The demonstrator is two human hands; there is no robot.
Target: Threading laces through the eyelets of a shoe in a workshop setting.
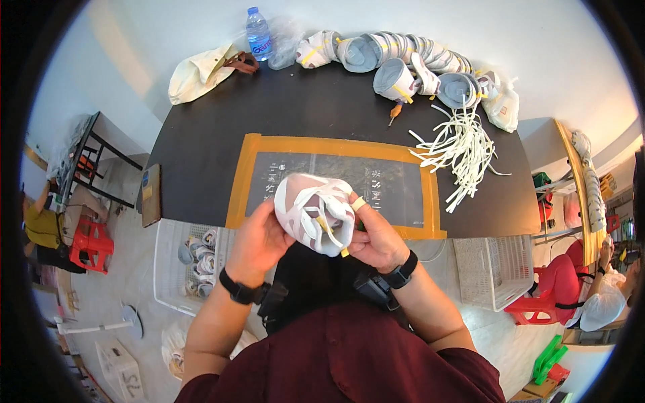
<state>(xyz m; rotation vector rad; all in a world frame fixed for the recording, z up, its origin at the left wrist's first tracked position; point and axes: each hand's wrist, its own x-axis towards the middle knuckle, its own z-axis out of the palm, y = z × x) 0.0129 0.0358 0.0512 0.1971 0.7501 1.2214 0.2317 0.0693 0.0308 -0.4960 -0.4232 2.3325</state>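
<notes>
Shoe (314, 211) clasped between both hands

A shoe workshop: shoe uppers (403, 57) and loose white laces (460, 144) crowd the dark worktable (201, 148).

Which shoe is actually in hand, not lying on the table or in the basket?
The white shoe, gripped by the left hand and right hand over the taped mat. The others lie along the table's far edge.
</notes>
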